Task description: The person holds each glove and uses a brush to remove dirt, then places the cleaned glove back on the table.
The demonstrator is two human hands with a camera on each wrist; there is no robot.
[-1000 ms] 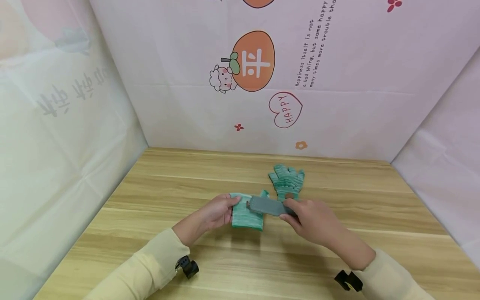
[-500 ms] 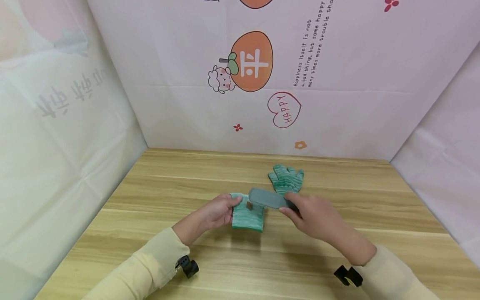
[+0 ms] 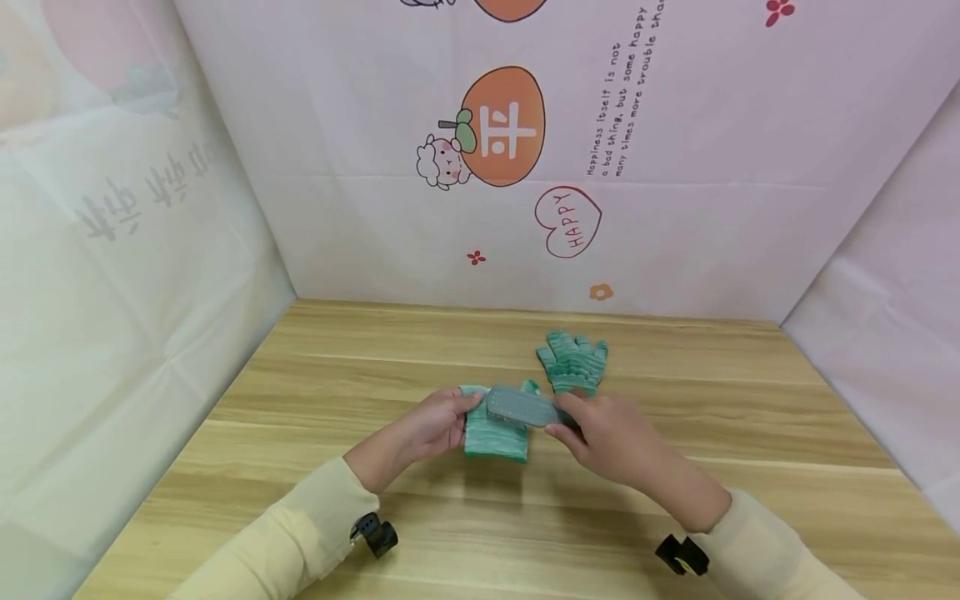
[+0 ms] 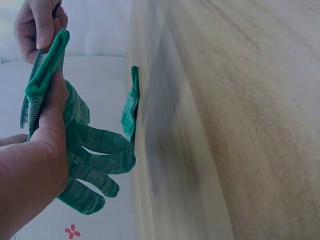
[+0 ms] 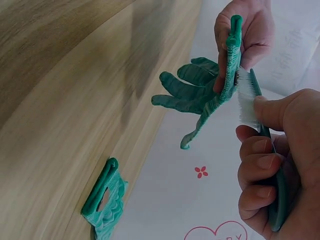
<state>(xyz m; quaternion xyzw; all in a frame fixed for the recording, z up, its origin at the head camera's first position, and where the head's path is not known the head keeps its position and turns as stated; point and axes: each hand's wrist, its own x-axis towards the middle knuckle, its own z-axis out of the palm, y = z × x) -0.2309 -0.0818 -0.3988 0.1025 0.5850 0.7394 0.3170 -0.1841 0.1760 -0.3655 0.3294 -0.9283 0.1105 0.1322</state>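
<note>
In the head view my left hand [image 3: 435,423] pinches a green knit glove [image 3: 495,443] near its cuff, thumb on the upper face. The glove is held over the table, and its fingers dangle below in the left wrist view. My right hand [image 3: 618,437] grips a grey-green brush [image 3: 522,407] by the handle, lying across the glove in the head view. White bristles [image 5: 246,97] face the glove, their tips right at the fabric in the right wrist view. A second green glove [image 3: 573,364] rests on the table behind, with a brown mark [image 5: 103,199] near its cuff.
The wood-grain table [image 3: 337,358] runs back to a white printed cloth wall [image 3: 360,233]. More white cloth hangs at the left and right sides. Both wrists carry small black cameras.
The brush rose slightly off the held glove, baring a brown mark on it, then came down and leftward over that mark. My left hand and the far glove have stayed in place.
</note>
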